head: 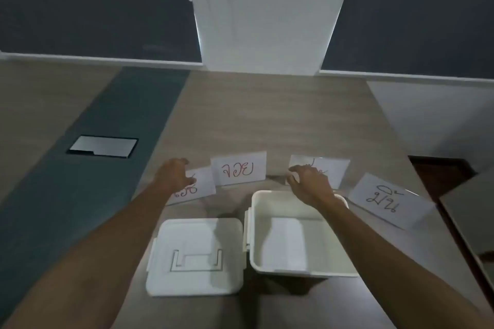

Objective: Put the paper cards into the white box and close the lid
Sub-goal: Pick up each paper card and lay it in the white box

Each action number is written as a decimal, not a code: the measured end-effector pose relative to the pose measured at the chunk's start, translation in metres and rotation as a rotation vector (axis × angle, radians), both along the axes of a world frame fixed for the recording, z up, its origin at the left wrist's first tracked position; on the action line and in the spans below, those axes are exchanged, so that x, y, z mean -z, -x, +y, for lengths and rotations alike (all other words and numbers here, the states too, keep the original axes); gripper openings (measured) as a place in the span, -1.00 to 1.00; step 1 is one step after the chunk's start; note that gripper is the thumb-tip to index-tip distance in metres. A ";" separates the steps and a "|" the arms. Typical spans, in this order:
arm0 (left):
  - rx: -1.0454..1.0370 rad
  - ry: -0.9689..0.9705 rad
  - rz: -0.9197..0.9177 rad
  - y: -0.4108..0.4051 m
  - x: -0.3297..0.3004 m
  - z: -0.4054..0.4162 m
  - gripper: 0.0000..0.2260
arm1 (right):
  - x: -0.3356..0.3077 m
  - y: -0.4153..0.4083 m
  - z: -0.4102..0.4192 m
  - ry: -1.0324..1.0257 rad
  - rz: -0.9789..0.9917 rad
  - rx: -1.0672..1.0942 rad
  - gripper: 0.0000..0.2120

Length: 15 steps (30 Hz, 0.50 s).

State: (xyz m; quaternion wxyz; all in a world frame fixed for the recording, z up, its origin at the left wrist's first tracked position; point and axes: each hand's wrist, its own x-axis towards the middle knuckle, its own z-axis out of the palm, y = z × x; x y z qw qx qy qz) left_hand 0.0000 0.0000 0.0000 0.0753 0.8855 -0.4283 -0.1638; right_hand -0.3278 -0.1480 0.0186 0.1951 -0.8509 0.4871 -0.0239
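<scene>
Several white paper cards with handwriting lie in a row beyond the open white box. Its lid lies flat on the table to its left. My left hand rests with curled fingers on the leftmost card. My right hand reaches over the box's far rim, fingers curled at the near left corner of the third card. A card with red letters lies between my hands. Another card with green letters lies far right. Whether either hand grips its card is unclear.
A dark tablet-like panel sits on the grey strip of the table at the left. A white column stands against the dark wall behind. The table's right edge drops off beside the green-lettered card.
</scene>
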 end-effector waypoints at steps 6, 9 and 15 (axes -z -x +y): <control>-0.001 -0.039 -0.001 -0.004 0.017 0.008 -0.53 | 0.028 0.053 0.003 0.205 0.010 0.137 -0.54; 0.008 -0.031 -0.021 -0.007 0.021 0.007 -0.62 | 0.031 0.072 0.005 0.193 0.026 0.246 -0.53; -0.001 -0.005 -0.026 -0.014 0.030 0.009 -0.73 | 0.046 0.102 0.016 0.061 -0.115 0.347 -0.63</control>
